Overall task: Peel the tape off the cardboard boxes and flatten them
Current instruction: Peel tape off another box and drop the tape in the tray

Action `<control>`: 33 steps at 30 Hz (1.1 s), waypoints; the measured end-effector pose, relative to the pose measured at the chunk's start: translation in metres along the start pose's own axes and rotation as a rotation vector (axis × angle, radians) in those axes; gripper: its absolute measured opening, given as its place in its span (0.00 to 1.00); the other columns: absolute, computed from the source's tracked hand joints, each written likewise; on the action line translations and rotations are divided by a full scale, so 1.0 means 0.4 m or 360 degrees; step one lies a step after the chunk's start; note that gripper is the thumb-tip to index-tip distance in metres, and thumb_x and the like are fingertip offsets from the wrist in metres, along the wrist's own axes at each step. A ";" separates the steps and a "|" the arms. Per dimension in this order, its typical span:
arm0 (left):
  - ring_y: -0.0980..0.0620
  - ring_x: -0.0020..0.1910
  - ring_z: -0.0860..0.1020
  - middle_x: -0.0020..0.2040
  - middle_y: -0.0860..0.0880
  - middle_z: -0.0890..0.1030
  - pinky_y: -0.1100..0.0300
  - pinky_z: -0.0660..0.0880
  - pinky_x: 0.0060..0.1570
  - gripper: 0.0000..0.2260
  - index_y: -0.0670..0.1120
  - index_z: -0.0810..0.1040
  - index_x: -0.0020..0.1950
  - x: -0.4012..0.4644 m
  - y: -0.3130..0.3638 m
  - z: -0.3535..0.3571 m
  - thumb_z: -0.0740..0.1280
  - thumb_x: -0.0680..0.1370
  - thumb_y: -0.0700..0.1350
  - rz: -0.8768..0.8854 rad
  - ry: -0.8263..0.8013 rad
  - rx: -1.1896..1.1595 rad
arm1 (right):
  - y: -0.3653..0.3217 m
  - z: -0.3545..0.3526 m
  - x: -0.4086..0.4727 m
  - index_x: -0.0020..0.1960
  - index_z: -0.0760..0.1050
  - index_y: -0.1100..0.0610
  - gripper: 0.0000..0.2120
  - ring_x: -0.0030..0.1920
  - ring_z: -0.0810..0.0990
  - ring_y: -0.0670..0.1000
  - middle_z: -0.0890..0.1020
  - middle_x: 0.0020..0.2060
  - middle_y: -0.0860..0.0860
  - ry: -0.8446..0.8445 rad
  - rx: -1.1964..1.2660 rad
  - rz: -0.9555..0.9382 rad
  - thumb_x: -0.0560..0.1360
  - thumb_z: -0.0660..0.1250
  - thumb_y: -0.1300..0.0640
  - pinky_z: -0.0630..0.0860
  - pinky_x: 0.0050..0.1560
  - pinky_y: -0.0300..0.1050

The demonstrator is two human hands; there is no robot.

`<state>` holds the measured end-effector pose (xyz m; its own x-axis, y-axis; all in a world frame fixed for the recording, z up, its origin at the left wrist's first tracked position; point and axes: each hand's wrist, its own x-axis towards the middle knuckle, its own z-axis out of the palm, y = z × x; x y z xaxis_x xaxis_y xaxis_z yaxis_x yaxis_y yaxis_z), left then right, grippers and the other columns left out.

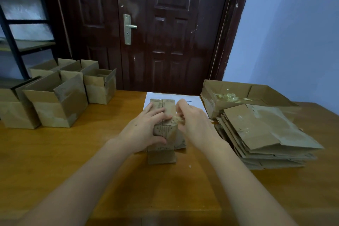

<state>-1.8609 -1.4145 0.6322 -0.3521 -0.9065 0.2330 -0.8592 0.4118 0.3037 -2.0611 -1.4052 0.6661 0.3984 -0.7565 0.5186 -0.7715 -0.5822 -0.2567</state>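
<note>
A small brown cardboard box (163, 130) with scuffed, tape-marked faces stands near the middle of the orange-brown wooden worktop (73, 152), its far end over one white paper sheet (185, 98). The left hand (145, 128) grips the box from its left side, fingers curled over the top and thumb pressed on the near face. The right hand (194, 121) sits at the box's right top edge, its fingers pinched together on a crumpled strip of clear yellowish tape (177, 118) that lifts off the top seam.

Left of the held box stand six open brown cardboard boxes (60, 104) with flaps up — three in the nearer row, three behind, though the farthest ones partly hide each other, so the count is approximate. Right of the held box lies one stack of flattened brown cardboard boxes (264, 134), many layers deep; the number of sheets cannot be told. Just behind that stack, farther from the person, sits one larger shallow open brown cardboard box (238, 95) holding a clump of peeled clear tape scraps (227, 97).

Beyond the worktop, straight behind the held box, is a dark brown panelled door (165, 33) with one silver lever handle (129, 28). A black metal shelf frame (16, 29) stands behind the open boxes — and a pale blue wall (293, 33) rises behind the stack.
</note>
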 end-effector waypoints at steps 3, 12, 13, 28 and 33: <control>0.52 0.83 0.43 0.83 0.61 0.57 0.40 0.65 0.75 0.35 0.66 0.65 0.76 -0.003 0.001 -0.002 0.77 0.73 0.60 -0.0018 0.0006 0.0000 | -0.008 -0.001 -0.006 0.47 0.72 0.50 0.14 0.43 0.76 0.44 0.77 0.40 0.42 -0.0060 0.0194 0.0180 0.73 0.71 0.67 0.72 0.43 0.33; 0.52 0.84 0.42 0.83 0.60 0.57 0.38 0.62 0.76 0.34 0.65 0.66 0.76 -0.009 0.010 -0.009 0.77 0.73 0.59 -0.0028 -0.0004 -0.0042 | 0.006 -0.006 -0.050 0.55 0.84 0.46 0.10 0.54 0.82 0.41 0.86 0.49 0.41 -0.0008 0.1165 0.0666 0.76 0.75 0.56 0.80 0.55 0.38; 0.52 0.83 0.42 0.83 0.60 0.57 0.38 0.62 0.76 0.35 0.65 0.66 0.77 -0.009 0.010 -0.009 0.77 0.73 0.59 -0.0029 -0.0007 -0.0039 | 0.004 0.006 -0.053 0.55 0.83 0.46 0.11 0.54 0.82 0.42 0.86 0.49 0.41 0.0036 0.1245 0.0764 0.74 0.76 0.56 0.81 0.55 0.41; 0.54 0.83 0.42 0.83 0.62 0.56 0.40 0.61 0.78 0.36 0.67 0.63 0.77 -0.006 -0.017 -0.007 0.76 0.73 0.61 0.0045 -0.0029 -0.0007 | -0.011 0.067 -0.086 0.56 0.79 0.63 0.09 0.56 0.84 0.54 0.85 0.54 0.58 0.0300 0.2379 0.1409 0.77 0.69 0.68 0.82 0.54 0.44; 0.55 0.83 0.42 0.82 0.63 0.57 0.41 0.61 0.77 0.35 0.67 0.64 0.77 -0.006 -0.026 -0.009 0.76 0.74 0.61 0.0063 -0.0030 -0.0012 | -0.025 0.087 -0.067 0.55 0.79 0.62 0.07 0.56 0.84 0.54 0.85 0.52 0.56 0.0360 0.2194 0.1360 0.78 0.68 0.67 0.82 0.57 0.48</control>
<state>-1.8498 -1.4163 0.6319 -0.3929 -0.8910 0.2276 -0.8416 0.4481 0.3015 -2.0467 -1.3893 0.6264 -0.0585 -0.9953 -0.0778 0.3327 0.0540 -0.9415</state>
